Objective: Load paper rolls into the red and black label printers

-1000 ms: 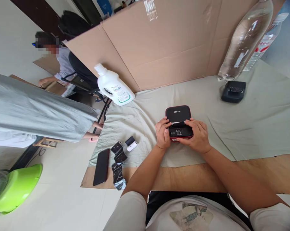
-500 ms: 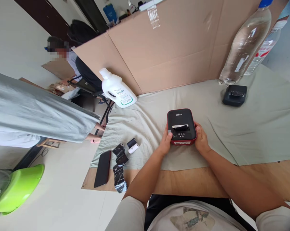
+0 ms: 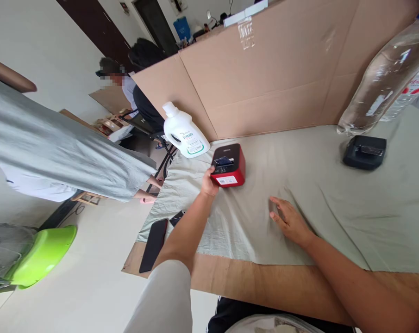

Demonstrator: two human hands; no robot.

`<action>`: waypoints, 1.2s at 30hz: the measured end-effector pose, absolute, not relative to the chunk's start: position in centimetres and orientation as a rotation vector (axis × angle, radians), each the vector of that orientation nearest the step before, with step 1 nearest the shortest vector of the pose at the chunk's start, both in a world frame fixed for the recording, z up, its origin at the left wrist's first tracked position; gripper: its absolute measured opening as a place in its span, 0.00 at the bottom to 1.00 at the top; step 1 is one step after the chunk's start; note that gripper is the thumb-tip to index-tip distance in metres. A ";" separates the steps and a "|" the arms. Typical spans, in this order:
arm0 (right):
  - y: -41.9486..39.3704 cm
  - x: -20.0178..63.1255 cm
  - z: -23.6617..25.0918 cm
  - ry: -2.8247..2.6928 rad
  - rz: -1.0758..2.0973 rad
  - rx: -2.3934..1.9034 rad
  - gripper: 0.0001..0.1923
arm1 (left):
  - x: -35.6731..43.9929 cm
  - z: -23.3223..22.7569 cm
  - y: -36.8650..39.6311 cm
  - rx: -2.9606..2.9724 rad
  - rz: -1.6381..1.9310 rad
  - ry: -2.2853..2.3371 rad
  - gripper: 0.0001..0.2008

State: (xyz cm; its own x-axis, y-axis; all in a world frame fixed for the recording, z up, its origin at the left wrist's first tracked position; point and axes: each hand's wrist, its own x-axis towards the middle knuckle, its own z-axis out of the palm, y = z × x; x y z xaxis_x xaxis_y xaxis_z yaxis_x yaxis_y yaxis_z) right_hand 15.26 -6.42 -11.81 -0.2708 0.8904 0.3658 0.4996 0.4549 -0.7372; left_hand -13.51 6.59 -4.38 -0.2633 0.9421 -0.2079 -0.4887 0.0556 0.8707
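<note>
The left arm reached far forward, its grip (image 3: 209,181) closed on the near left side of the printer (image 3: 228,165). The printer sat on the cloth-covered counter (image 3: 299,152). The right hand (image 3: 290,220) lay flat and empty, well apart from the printer.

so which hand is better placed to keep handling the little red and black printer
Left. The left hand already grips the red and black printer at its near-left corner, beside the white bottle. The right hand lies flat on the cloth, well apart from it.
</note>
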 end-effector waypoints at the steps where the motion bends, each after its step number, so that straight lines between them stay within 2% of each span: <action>1: -6.4 15.2 -11.8 -1.927 0.620 -1.173 0.23 | -14.7 -3.8 8.1 0.539 1.556 1.129 0.12; 6: -6.6 15.1 -11.5 -1.969 0.576 -1.162 0.20 | -19.5 -1.6 13.1 0.422 1.613 1.333 0.09; 9: -6.6 15.1 -11.2 -1.997 0.570 -1.154 0.19 | -21.2 -1.6 14.3 0.468 1.622 1.445 0.06; 13: -6.6 15.1 -10.8 -2.051 0.580 -1.142 0.17 | -22.4 -1.9 14.4 0.632 1.655 1.798 0.08; 18: -6.7 15.0 -10.6 -2.075 0.618 -1.141 0.16 | -21.5 -1.9 12.8 0.730 1.715 2.082 0.06; 21: -6.7 14.8 -10.6 -2.104 0.651 -1.158 0.17 | -18.0 -3.2 10.6 1.042 1.787 2.256 0.04; 24: -6.5 14.8 -10.5 -2.147 0.666 -1.155 0.17 | -12.3 -6.4 6.8 1.679 1.659 2.002 0.05; 27: -6.4 14.8 -10.2 -2.181 0.663 -1.145 0.15 | -6.8 -9.7 2.4 1.954 1.510 1.597 0.10; 31: -8.1 14.4 -10.2 -2.191 0.690 -1.211 0.16 | -4.2 -11.6 -1.5 2.063 1.284 1.441 0.12; 36: -8.7 15.3 -10.5 -2.159 0.770 -1.208 0.16 | -6.1 -11.2 -1.9 1.861 1.257 1.542 0.09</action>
